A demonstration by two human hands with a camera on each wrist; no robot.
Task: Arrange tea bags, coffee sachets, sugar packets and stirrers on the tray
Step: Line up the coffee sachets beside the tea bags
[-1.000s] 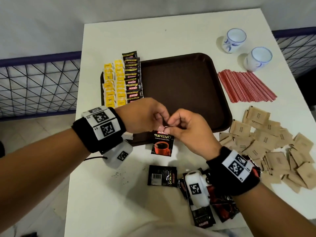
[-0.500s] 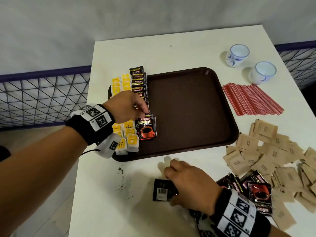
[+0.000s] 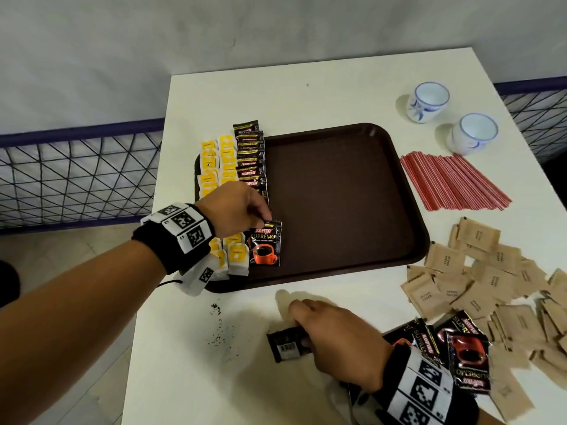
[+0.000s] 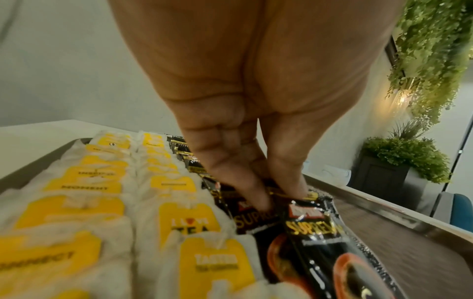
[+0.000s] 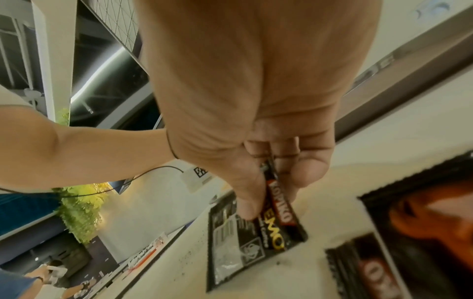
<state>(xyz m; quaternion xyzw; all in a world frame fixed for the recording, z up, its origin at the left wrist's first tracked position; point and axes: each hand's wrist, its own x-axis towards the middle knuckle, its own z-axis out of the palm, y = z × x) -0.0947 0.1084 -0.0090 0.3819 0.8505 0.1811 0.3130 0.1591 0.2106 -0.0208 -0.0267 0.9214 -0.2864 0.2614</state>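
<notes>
Railing of dark wire mesh at nine o'clock, off the white table. Two columns of yellow-tagged white tea bags along the left edge of the dark brown plastic tray, with a column of overlapped black coffee sachets just beside them toward three o'clock. Left hand over those rows, fingertips pinched on the top edge of a black Kopiko Supremo sachet with a red cup, lying at the six o'clock end of that column. Loose dark grains on the table below the tray. Right hand at six o'clock, thumb and fingers clamped on another black sachet, barcode side up, against the table. Further black sachets at five o'clock. Heap of brown paper sugar packets at four o'clock; red plastic stirrers at three o'clock; two white cups with blue marks at two o'clock.
</notes>
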